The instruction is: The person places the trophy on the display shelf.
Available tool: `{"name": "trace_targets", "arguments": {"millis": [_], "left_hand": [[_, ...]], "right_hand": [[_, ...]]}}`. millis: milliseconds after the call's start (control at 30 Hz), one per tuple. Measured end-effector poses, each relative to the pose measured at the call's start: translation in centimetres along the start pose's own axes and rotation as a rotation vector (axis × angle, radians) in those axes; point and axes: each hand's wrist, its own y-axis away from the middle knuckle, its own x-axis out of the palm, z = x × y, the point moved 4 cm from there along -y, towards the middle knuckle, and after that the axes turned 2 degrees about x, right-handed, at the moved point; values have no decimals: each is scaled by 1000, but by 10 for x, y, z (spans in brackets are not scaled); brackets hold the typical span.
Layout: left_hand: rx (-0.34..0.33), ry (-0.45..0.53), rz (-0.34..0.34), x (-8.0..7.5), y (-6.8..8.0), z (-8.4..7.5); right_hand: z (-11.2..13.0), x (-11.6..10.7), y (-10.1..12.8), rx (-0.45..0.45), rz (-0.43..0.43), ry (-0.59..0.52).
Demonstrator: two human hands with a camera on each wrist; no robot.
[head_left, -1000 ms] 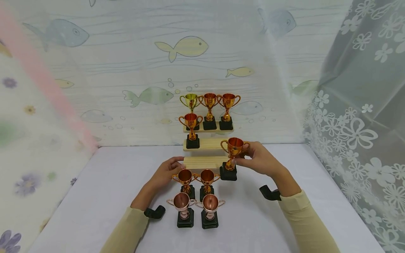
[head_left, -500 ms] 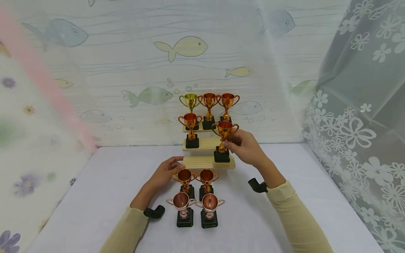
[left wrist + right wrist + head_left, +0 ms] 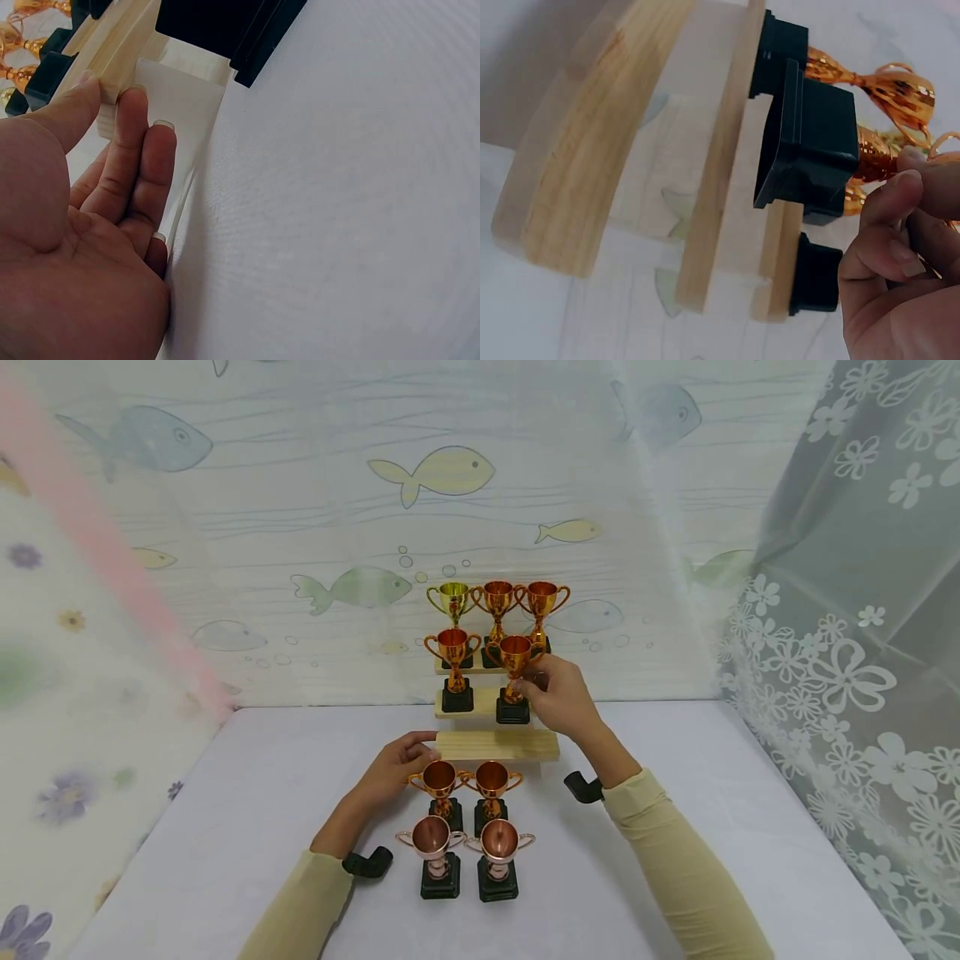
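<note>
My right hand (image 3: 561, 697) pinches the stem of an orange-gold trophy (image 3: 515, 653) with a black base. It is upright over the right part of the middle step (image 3: 486, 700) of a wooden tiered stand (image 3: 497, 746); in the right wrist view its black base (image 3: 821, 135) is tilted, underside edge showing. Another orange-gold trophy (image 3: 453, 647) stands at that step's left end. At the left end of the lowest step, my left hand (image 3: 388, 768) grips the plank (image 3: 124, 56), thumb above and fingers below.
On the top step stand a yellow-gold trophy (image 3: 453, 597) and two orange-gold ones (image 3: 498, 597). Before the stand, on the white tablecloth (image 3: 600, 893), are two orange-gold trophies (image 3: 491, 779) and two rose-gold ones (image 3: 499, 841). A fish-patterned curtain (image 3: 300, 527) hangs behind.
My right hand has carried the orange-gold trophy left and up, from beside the lowest step's right end to the middle step. The left hand has stayed at the stand.
</note>
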Motion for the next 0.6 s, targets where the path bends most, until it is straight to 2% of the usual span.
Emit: {"name": "trace_targets", "arguments": {"millis": [600], "left_hand": [[10,2,1,1,2,-4]], "right_hand": [[-7,24,-16,31,-63,15]]}}
